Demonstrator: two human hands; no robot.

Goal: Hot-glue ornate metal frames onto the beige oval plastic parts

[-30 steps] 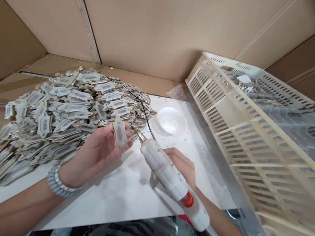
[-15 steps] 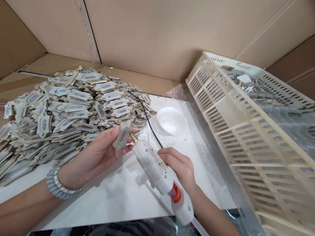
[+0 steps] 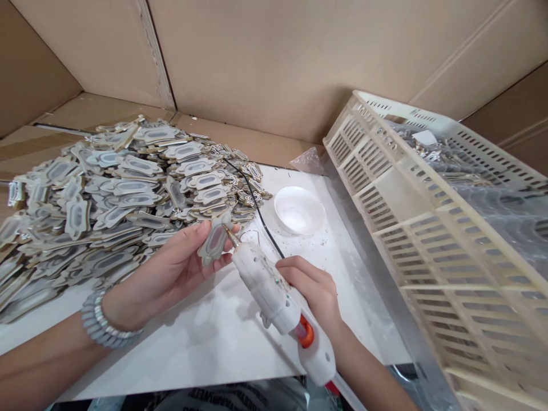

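Between the thumb and fingers of my left hand [image 3: 184, 257] is a small grey frame-shaped piece [image 3: 214, 241], held up and tilted. My right hand [image 3: 312, 288] is closed round a white glue gun [image 3: 268, 291] with an orange part near its rear. The gun's metal tip meets the upper right edge of the piece; whether glue is coming out is too small to tell. A big pile of similar grey pieces [image 3: 132, 185] lies beyond and to the left of my left hand.
A white bowl [image 3: 299, 210] stands on the white tabletop [image 3: 192, 348], beside a black cable [image 3: 263, 220]. On the right is a cream slatted crate [image 3: 398, 200] holding plastic-wrapped items. Cardboard walls [image 3: 257, 63] enclose the back.
The piece in my left hand and the glue gun in my right have shifted very slightly. Both grips stay the same.
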